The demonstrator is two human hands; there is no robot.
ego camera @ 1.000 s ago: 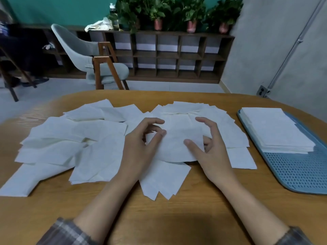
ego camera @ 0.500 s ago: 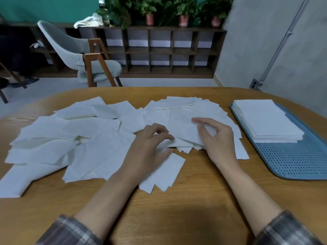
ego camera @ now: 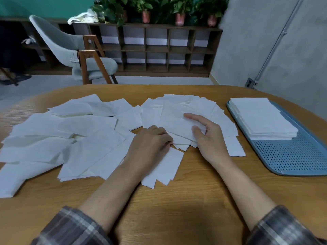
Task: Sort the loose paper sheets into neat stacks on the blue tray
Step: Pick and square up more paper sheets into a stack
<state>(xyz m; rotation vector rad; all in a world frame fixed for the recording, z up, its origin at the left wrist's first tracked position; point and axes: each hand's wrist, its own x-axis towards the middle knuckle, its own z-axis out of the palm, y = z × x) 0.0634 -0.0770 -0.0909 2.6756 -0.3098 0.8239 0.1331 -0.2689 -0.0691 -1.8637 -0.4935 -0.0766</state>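
Observation:
Loose white paper sheets [ego camera: 85, 131] lie scattered over the left and middle of the wooden table [ego camera: 177, 200]. A fanned bunch of sheets [ego camera: 177, 117] sits in the middle. My right hand [ego camera: 208, 137] pinches its right side, thumb underneath and fingers on top. My left hand [ego camera: 152, 140] has its fingers curled against the bunch's lower left edge and grips it there. At the right, the blue perforated tray [ego camera: 292, 156] carries one neat stack of sheets [ego camera: 261, 117] on its far half.
The tray's near half shows bare mesh. A single sheet [ego camera: 235, 147] lies between my right hand and the tray. Beyond the table stand a grey chair [ego camera: 70, 46] and a low wooden shelf [ego camera: 159, 50] with potted plants.
Both hands have gathered the middle sheets into a tighter fan and drawn closer together. My right hand went from lying on the sheets to pinching the bunch. The view shifted slightly.

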